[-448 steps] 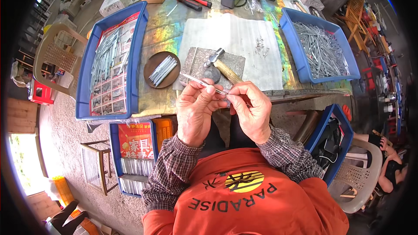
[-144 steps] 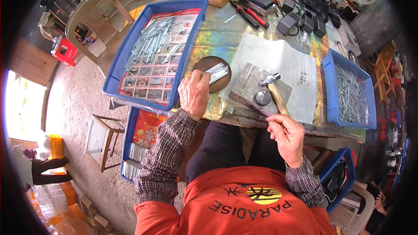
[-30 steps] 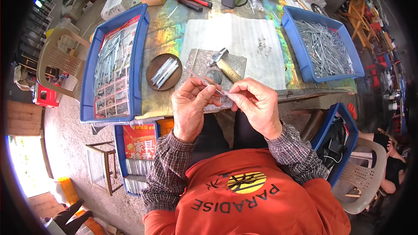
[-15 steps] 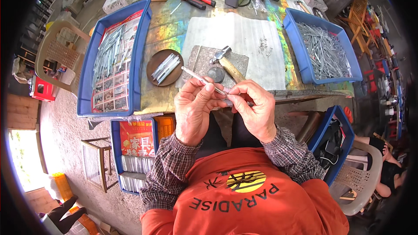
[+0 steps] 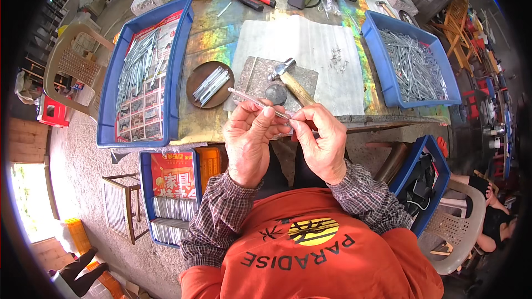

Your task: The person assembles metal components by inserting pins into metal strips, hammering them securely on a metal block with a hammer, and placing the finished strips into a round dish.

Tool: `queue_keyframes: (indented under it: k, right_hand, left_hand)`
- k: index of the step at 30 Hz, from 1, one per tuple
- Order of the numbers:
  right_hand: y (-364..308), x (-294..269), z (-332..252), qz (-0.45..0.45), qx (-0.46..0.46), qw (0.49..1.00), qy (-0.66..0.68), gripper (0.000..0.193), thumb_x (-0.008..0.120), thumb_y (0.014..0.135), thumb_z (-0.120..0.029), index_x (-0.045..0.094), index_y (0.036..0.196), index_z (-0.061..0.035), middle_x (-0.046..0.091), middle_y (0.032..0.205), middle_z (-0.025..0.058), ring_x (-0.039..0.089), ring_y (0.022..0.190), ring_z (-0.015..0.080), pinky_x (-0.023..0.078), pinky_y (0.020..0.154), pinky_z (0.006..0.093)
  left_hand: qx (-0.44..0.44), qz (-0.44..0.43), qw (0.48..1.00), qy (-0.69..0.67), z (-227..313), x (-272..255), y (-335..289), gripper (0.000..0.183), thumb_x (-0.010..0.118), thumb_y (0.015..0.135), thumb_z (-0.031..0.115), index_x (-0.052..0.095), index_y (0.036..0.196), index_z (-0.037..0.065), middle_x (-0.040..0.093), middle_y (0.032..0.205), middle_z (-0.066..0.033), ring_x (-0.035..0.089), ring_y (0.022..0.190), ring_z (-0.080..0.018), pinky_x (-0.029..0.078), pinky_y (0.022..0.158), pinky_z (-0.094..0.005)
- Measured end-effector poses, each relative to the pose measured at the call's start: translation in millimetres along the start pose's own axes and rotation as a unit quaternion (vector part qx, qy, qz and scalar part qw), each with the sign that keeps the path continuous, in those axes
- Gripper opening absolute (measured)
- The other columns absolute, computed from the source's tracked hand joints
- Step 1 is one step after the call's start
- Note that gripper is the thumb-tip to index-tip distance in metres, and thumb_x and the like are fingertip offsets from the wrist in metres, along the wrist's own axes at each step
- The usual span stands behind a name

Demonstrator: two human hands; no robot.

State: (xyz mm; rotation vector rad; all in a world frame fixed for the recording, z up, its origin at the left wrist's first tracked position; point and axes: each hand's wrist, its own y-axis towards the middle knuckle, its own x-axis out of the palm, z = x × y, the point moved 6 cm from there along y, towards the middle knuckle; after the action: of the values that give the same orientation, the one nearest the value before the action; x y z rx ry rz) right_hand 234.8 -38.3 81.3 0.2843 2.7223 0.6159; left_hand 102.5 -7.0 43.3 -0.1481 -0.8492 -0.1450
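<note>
Slim pale rod (image 5: 246,97) partly out of sight in left hand (image 5: 248,147)

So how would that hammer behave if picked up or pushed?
The hammer would probably feel head-heavy, since its head looks like metal and its handle wood. Pushed, it might drag, as the slab beneath looks rough.

Opening (image 5: 27,205) at left blown out — white sheet (image 5: 332,41) glaring, hands (image 5: 248,147) sharp; edges bowed, corners black.
</note>
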Motion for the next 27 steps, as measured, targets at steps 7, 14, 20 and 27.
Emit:
queue_keyframes:
  k: [7, 14, 20, 27]
  right_hand:
    - [3, 2, -11, 0.0, -0.074, 0.995, -0.062, 0.011, 0.062, 0.078, 0.006, 0.056, 0.084, -0.0008, 0.058, 0.076, 0.0126, 0.059, 0.066, 0.0301, 0.046, 0.057, 0.0352]
    - [0, 5, 0, 0.004, -0.044, 0.998, -0.048, 0.011, 0.062, 0.079, 0.006, 0.056, 0.085, -0.001, 0.057, 0.076, 0.0122, 0.059, 0.065, 0.0297, 0.046, 0.056, 0.0351]
    - [0, 5, 0, 0.014, -0.038, 0.998, -0.053, 0.011, 0.061, 0.08, 0.006, 0.057, 0.086, -0.0007, 0.056, 0.075, 0.0122, 0.058, 0.063, 0.0287, 0.045, 0.055, 0.0348]
    - [-2, 7, 2, 0.026, -0.034, 0.998, -0.052, 0.01, 0.062, 0.08, 0.005, 0.057, 0.086, -0.0007, 0.056, 0.074, 0.0117, 0.058, 0.062, 0.0271, 0.044, 0.054, 0.034]
  left_hand:
    - [0.006, -0.01, 1.0, 0.018, -2, -2, 1, 0.008, 0.057, 0.092, 0.004, 0.052, 0.098, 0.003, 0.063, 0.096, -0.0143, 0.065, 0.08, -0.0198, 0.059, 0.07, -0.0328]
    - [0.054, 0.005, 0.998, 0.016, -3, -1, 1, 0.011, 0.06, 0.09, 0.001, 0.052, 0.097, 0.001, 0.066, 0.094, -0.0152, 0.066, 0.076, -0.0189, 0.058, 0.066, -0.0297]
    - [0.077, 0.004, 0.997, 0.023, -5, 1, 1, 0.01, 0.06, 0.09, 0.001, 0.052, 0.097, 0.003, 0.065, 0.094, -0.0151, 0.066, 0.076, -0.018, 0.057, 0.066, -0.0287]
    - [0.079, 0.007, 0.997, 0.014, -8, -2, 1, 0.011, 0.06, 0.09, 0.001, 0.051, 0.096, 0.004, 0.064, 0.097, -0.0144, 0.066, 0.076, -0.0177, 0.056, 0.067, -0.0284]
